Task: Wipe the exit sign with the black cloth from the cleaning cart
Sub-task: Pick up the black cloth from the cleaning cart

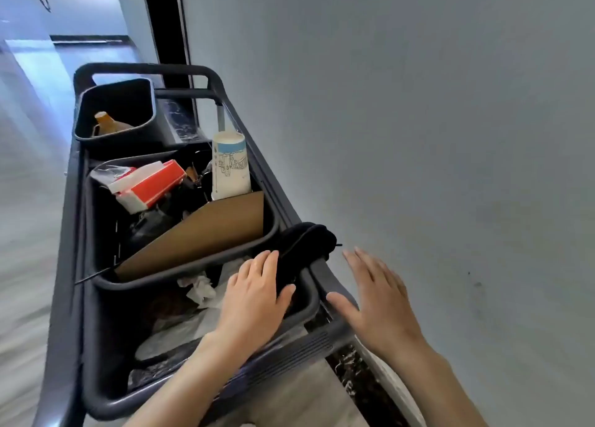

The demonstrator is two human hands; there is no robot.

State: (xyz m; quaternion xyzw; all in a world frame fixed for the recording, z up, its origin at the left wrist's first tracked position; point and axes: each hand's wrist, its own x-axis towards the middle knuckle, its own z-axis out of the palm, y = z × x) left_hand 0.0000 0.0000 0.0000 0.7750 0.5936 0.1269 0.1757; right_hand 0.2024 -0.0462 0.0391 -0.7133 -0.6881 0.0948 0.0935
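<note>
A black cloth (304, 244) hangs bunched over the right rail of the dark grey cleaning cart (67, 233). My left hand (254, 293) lies on the cloth's near end, fingers and thumb closing around it above the nearest bin. Just right of the rail, my right hand (375, 296) hovers open with fingers spread, apart from the cloth. The exit sign is not in view.
The cart stands along a pale wall (418, 137) on the right. Its bins hold a paper cup (230, 165), a red and white box (148, 183), brown cardboard (199, 236), crumpled paper and plastic (199, 289). A corridor floor (29, 201) runs on the left.
</note>
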